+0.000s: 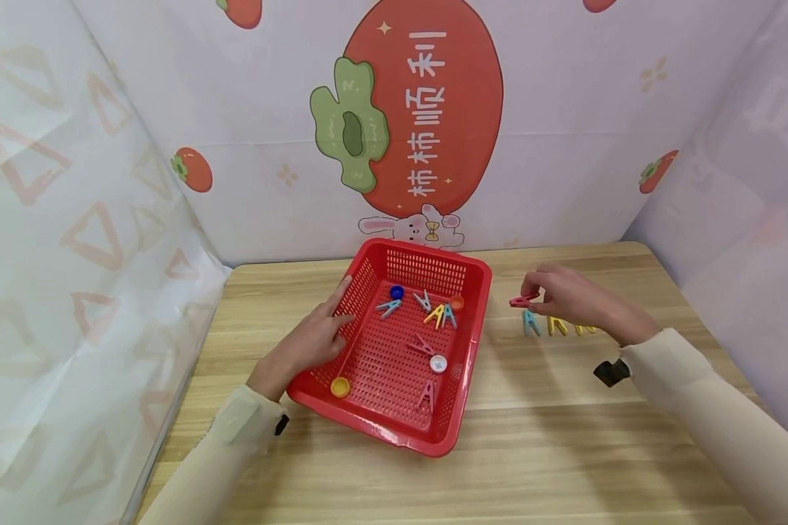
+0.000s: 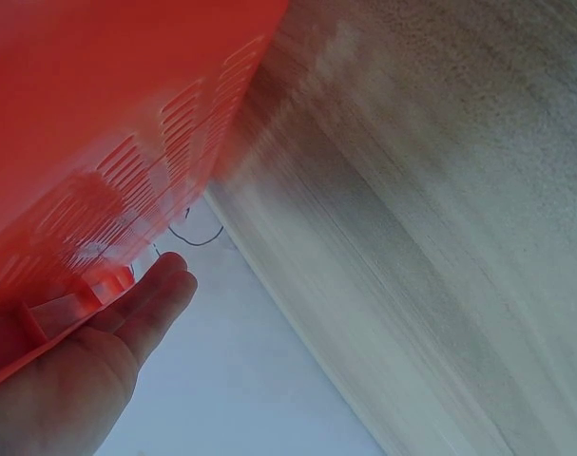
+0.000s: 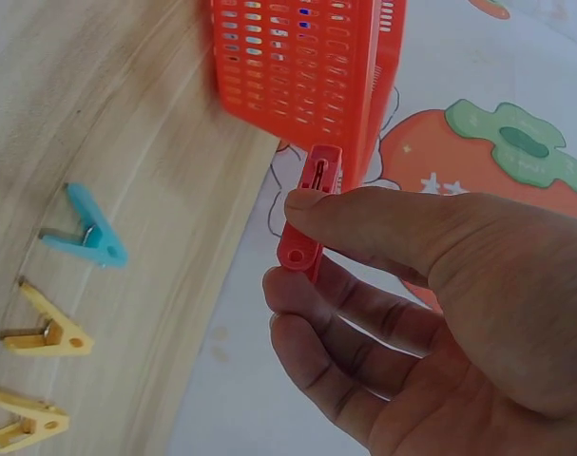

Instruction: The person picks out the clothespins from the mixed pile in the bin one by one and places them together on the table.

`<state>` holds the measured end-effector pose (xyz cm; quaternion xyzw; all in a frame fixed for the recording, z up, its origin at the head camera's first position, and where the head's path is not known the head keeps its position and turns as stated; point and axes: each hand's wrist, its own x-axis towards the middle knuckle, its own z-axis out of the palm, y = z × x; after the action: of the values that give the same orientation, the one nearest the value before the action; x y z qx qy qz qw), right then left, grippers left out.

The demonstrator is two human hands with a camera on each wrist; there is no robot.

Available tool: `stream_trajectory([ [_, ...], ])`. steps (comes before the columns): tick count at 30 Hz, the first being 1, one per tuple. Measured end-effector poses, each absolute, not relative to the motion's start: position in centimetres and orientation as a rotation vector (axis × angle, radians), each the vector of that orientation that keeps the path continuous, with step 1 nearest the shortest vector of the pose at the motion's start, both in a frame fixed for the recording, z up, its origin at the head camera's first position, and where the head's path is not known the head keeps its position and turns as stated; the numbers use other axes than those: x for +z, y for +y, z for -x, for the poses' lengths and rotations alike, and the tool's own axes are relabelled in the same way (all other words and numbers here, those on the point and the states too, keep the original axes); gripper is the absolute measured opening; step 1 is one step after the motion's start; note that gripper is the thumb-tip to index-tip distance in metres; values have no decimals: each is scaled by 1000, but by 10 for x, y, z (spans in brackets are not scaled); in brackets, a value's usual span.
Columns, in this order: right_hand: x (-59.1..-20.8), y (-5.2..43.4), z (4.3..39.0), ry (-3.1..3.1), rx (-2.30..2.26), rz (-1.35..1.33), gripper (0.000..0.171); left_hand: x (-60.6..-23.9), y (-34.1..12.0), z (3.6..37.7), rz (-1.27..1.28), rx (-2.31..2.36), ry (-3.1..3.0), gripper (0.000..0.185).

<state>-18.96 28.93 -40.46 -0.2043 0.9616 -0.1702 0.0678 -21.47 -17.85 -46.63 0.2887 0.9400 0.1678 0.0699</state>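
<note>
My right hand (image 1: 568, 292) pinches a pinkish-red clothespin (image 3: 309, 209) between thumb and fingertips, above the table to the right of the basket. Just below it lie a light blue clothespin (image 1: 531, 323) and two yellow clothespins (image 3: 48, 328), in a row. My left hand (image 1: 308, 343) holds the left rim of a red plastic basket (image 1: 400, 437), thumb over the inner side and fingers along the outside. Inside the basket are several clothespins, among them a yellow one (image 1: 435, 316) and a pink one (image 1: 427, 395), plus small round caps, including a white cap (image 1: 438, 364).
The wooden table (image 1: 499, 467) carries everything. A white cloth wall (image 1: 551, 182) with persimmon prints stands behind it, and pale sheets (image 1: 72, 292) hang at both sides. More caps in the basket are a blue cap (image 1: 397, 292) and a yellow cap (image 1: 340, 387).
</note>
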Motion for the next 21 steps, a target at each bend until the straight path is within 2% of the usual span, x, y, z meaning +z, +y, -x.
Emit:
stream_trajectory([
  [21, -418, 320, 174, 2940, -480, 605, 15, -467, -178, 216, -868, 498, 2831, 53],
])
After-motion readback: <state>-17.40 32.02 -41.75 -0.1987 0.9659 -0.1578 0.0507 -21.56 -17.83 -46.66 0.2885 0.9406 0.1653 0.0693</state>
